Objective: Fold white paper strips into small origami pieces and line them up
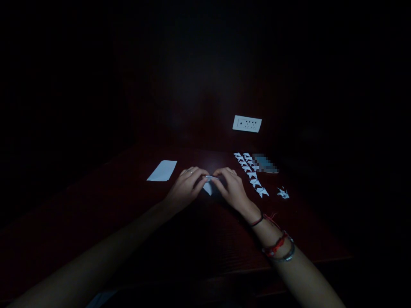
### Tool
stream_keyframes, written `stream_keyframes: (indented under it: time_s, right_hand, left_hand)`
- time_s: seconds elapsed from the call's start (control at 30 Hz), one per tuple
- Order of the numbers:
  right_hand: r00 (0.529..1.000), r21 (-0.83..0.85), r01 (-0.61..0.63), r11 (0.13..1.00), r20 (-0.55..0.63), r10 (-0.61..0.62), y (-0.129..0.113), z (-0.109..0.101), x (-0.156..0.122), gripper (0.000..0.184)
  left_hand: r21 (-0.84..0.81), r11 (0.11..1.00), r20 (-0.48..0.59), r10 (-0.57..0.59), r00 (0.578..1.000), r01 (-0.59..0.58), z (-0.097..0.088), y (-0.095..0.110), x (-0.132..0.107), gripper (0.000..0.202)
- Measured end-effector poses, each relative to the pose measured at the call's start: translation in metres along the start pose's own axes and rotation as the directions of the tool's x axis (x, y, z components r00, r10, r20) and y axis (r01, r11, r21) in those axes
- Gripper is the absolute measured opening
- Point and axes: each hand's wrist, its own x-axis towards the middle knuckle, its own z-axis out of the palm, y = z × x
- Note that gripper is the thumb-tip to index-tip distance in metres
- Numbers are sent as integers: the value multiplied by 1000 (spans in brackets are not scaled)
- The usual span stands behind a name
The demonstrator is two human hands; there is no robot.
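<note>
Between my hands is a small piece of white paper [208, 188], folded, with a pointed corner toward me. My left hand [188, 184] pinches its left side between thumb and fingers; a ring shows on one finger. On the other side, my right hand [231, 187] grips the paper's right edge the same way. Part of the paper is hidden by the fingertips. Right of my hands lie two rows of small folded paper pieces [252, 174]. Flat on the table to the left rests a stack of white paper sheets [162, 170].
A phone-like object [266, 164], blurred out, lies beside the folded rows. Small paper scraps [283, 193] form a little heap at the right. A white socket panel [247, 123] is on the wall behind the dark red table [128, 222]. The surroundings are very dark.
</note>
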Motion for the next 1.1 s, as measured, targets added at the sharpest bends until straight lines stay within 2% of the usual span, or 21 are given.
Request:
stream_keyframes:
  time_s: [0.27,0.6,0.9,1.1]
  right_hand:
    - [999,-22,22,1000,24,-22,6,-4,-2,17]
    - [979,-265,138,954,182,-91,4,-9,2,20]
    - [975,-240,164,957,189,-120,6,-8,-1,22]
    - [988,-192,101,976,138,-76,9,-7,-1,19]
  left_hand:
    - [-25,1000,29,1,1000,0,0,-5,-1,6]
    - [-120,992,81,57,995,-47,2,-7,-2,8]
    - [-121,991,80,68,994,-59,0,-8,-2,10]
    - [-147,988,73,51,996,-40,-1,-7,0,9]
